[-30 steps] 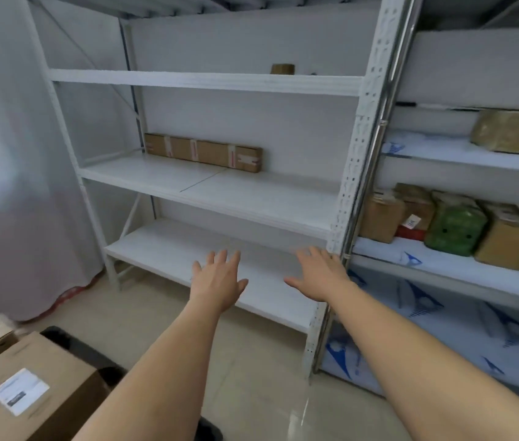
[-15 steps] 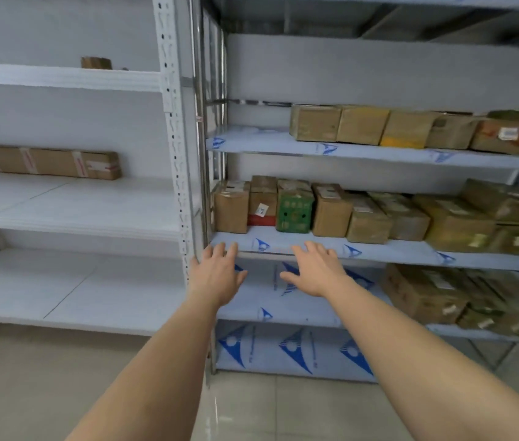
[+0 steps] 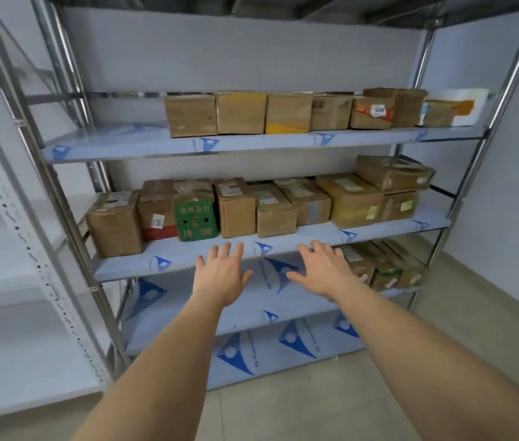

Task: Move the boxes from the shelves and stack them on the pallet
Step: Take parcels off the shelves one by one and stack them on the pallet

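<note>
A metal shelf rack (image 3: 188, 262) faces me, its boards wrapped in blue-printed film. Several brown cardboard boxes line the upper shelf, among them one at the left end (image 3: 190, 115). The middle shelf holds several more, including a green box (image 3: 195, 218) and a tall brown box (image 3: 235, 207). More boxes (image 3: 382, 265) sit low on the right. My left hand (image 3: 221, 275) and my right hand (image 3: 323, 269) reach forward with fingers spread, empty, just below the middle shelf's front edge and apart from every box. The pallet is out of view.
A white shelf unit (image 3: 13, 281) stands to the left, its perforated post (image 3: 23, 237) next to the metal rack. A grey wall (image 3: 506, 186) closes the right side. Pale tiled floor (image 3: 299, 405) lies in front of the rack.
The view has swung right from the white shelves to face the metal rack squarely. Both hands stay stretched out, open and empty, now in front of the middle shelf.
</note>
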